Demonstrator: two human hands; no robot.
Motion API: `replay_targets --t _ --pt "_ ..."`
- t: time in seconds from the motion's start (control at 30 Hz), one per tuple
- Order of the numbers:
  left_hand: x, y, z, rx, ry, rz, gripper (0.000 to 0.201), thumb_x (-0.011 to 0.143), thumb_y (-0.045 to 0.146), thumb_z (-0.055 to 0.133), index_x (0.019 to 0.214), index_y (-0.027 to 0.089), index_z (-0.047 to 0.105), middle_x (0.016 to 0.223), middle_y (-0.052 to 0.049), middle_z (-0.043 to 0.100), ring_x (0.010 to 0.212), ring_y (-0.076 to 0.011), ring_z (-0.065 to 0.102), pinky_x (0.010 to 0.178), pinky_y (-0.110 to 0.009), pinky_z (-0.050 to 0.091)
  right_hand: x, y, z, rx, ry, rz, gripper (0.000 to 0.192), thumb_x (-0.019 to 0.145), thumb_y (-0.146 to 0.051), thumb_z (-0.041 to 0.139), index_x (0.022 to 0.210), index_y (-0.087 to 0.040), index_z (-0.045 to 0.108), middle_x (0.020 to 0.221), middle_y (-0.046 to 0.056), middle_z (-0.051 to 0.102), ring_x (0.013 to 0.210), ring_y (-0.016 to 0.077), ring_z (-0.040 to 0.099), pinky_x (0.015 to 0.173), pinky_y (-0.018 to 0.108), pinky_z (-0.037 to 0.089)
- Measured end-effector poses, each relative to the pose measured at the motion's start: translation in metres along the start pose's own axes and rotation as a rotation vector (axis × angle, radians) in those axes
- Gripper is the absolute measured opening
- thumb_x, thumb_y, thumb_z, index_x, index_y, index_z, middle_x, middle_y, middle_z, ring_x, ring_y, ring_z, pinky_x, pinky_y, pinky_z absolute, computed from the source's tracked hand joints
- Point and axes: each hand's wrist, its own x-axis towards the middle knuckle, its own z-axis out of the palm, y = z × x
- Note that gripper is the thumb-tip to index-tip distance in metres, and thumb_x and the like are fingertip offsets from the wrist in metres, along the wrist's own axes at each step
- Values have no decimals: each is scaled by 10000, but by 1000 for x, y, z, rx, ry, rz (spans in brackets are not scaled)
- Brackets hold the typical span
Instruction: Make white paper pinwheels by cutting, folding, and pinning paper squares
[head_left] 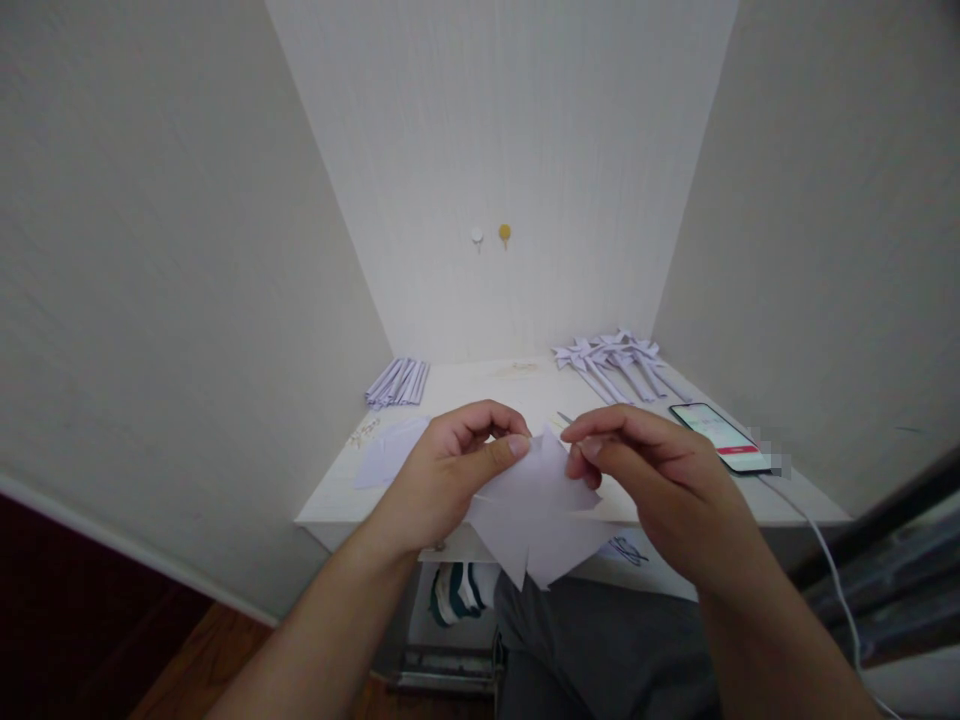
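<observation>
Paper pinwheels, strips and a phone lie on the counter behind both hands, left hand and right hand, whose fingers pinch folded white paper.

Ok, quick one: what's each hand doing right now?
Left hand: closed, pinching the folded white paper.
Right hand: closed, pinching the same paper.

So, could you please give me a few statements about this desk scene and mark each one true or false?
1. Both hands, left hand and right hand, pinch the folded white paper sheet. True.
2. The black smartphone has a dark screen. False: it is lit.
3. The finished white paper pinwheels lie at the white desk's back right. True.
4. The bundle of white paper strips lies beside the smartphone. False: it lies back left.
</observation>
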Motion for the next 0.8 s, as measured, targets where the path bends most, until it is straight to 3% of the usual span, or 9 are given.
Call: replay_targets --t 0.2,0.8 --pt "-3 2 1 -11 -7 -52 227 822 342 807 866 166 671 769 19 609 614 -81 514 533 -193 355 -3 -3 -1 148 -60 68 73 905 -166 614 904 -212 671 687 -5 718 569 130 592 544 242 479" --pt "-5 7 5 -109 -53 -112 213 798 324 815 845 162 685 709 17 612 586 -85 518 532 -201 354 -3 -1 0 266 -104 92 121 919 -141 601 860 -213 679 729 -2 736 533 113 598 496 226 478"
